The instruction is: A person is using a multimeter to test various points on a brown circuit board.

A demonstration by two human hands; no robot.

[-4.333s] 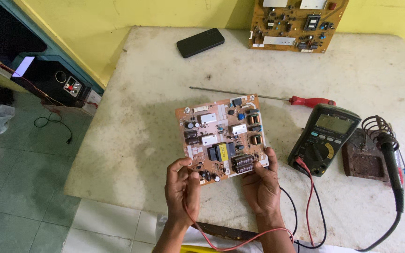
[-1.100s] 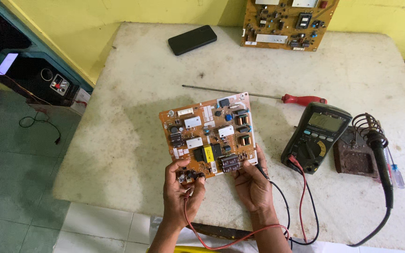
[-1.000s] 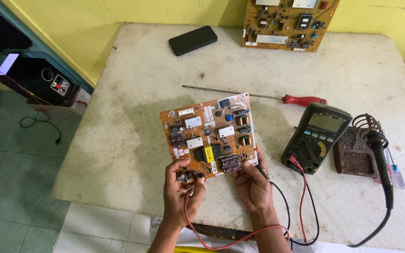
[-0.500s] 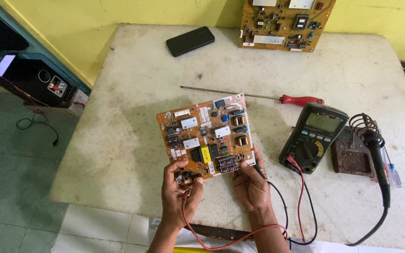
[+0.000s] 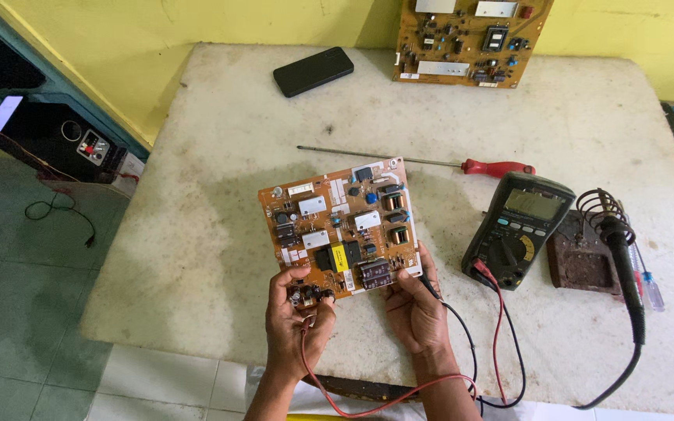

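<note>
both hands on the orange power supply board [image 5: 339, 226], held tilted up off the table [image 5: 220, 234], component side to the camera. left hand [image 5: 299, 312] grips the near left corner, fingers curled tight around the edge, with the red probe lead [image 5: 329, 394] running out under it. right hand [image 5: 417, 308] clamps the near right corner, with the black probe lead [image 5: 462, 327] trailing from it; can't tell whether either tip touches a contact.

looks like the probing/inspection step, board being oriented for a reading. next move calls for a steady board and tips placed on small points near the dark capacitors at the near edge; slip risk between tight pads.

board: rigid flat laminate, densely populated, copper-wound coils, white connectors, yellow block. leads: thin, flexible, looping below the wrists.

right of the right hand: dark digital multimeter [image 5: 518, 230] with rotary dial, then a rusty soldering stand with the iron [image 5: 622, 257]. beyond the board: long-shaft screwdriver, red handle [image 5: 497, 167]. far beyond: black phone [image 5: 313, 71], second circuit board [image 5: 470, 39] leaning on the yellow wall. table top is worn, stained, matte stone-like.
</note>
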